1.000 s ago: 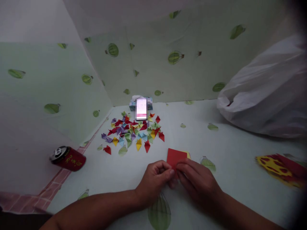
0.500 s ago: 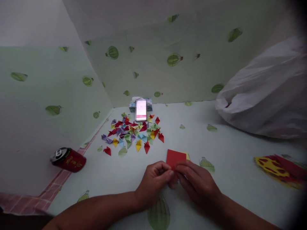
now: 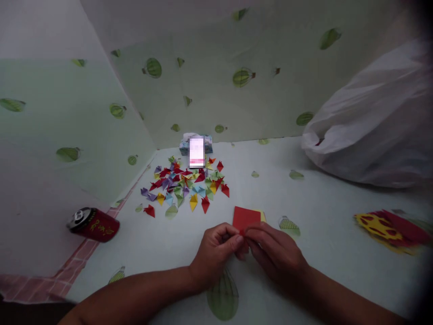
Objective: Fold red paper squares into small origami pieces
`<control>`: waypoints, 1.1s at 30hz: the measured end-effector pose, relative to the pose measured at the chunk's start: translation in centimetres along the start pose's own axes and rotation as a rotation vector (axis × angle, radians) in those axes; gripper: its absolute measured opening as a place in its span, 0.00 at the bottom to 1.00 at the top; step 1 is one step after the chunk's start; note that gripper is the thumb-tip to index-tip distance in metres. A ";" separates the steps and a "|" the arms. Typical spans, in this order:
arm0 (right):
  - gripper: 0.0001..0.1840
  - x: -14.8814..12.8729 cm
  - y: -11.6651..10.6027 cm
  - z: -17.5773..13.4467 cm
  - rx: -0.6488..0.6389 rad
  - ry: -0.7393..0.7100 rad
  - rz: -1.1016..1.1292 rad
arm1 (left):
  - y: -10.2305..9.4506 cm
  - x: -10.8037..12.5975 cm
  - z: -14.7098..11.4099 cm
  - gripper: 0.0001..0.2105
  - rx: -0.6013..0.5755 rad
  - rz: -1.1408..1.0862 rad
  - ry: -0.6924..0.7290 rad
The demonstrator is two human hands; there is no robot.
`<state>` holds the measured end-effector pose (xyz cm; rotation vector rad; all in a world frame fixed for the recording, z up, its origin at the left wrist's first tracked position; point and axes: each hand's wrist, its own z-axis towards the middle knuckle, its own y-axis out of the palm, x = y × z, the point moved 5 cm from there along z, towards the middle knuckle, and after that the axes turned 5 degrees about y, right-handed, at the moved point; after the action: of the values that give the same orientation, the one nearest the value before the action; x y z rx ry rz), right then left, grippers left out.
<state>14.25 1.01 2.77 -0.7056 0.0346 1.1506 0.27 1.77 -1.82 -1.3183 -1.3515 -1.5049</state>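
My left hand [image 3: 214, 257] and my right hand [image 3: 280, 253] meet at their fingertips, low in the middle of the view. Pinched between them is a small folded red paper [image 3: 241, 232], mostly covered by the fingers, so its shape is unclear. Just beyond the fingers lies a square red paper sheet [image 3: 246, 216] on the table, with a yellow sheet [image 3: 263, 216] showing at its right edge. Farther off is a spread of small folded paper figures [image 3: 193, 202] in red, yellow, green, blue and purple.
A lit phone [image 3: 196, 152] leans on a tissue box [image 3: 183, 147] behind the paper figures. At the left, a red drink can [image 3: 98, 225] lies on its side near the wall. A white plastic bag [image 3: 368, 131] and some yellow-and-red cut-outs [image 3: 380, 227] are at the right.
The whole view has shifted a little. Both hands keep their pinch on the small red paper, with only slight finger movement. The figures and sheets stay in place.
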 end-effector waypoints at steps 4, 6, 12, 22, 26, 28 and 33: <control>0.11 0.1 0.1 -0.1 -0.007 0.024 0.020 | -0.1 -0.1 0.0 0.14 0.006 0.000 0.003; 0.10 0.1 0.1 -0.1 -0.006 0.035 0.034 | -0.1 0.0 0.1 0.13 0.010 -0.002 -0.001; 0.09 0.3 0.1 -0.3 -0.023 0.062 0.074 | -0.1 0.3 0.1 0.13 0.016 0.034 0.002; 0.08 1.1 0.1 -0.5 -0.037 0.236 0.216 | -0.3 0.6 0.2 0.09 0.017 0.115 0.053; 0.08 1.2 0.0 -0.5 -0.048 0.260 0.232 | -0.5 0.4 0.2 0.08 0.023 0.138 0.060; 0.08 1.3 0.0 -0.5 -0.051 0.278 0.259 | -0.5 0.4 0.3 0.08 0.027 0.148 0.059; 0.06 2.2 0.0 -0.6 -0.092 0.474 0.444 | -0.4 0.8 0.4 0.08 0.024 0.157 0.076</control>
<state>15.37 2.56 1.49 -1.0757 0.5644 1.3868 -0.15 2.34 -1.20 -1.3073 -1.1867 -1.4138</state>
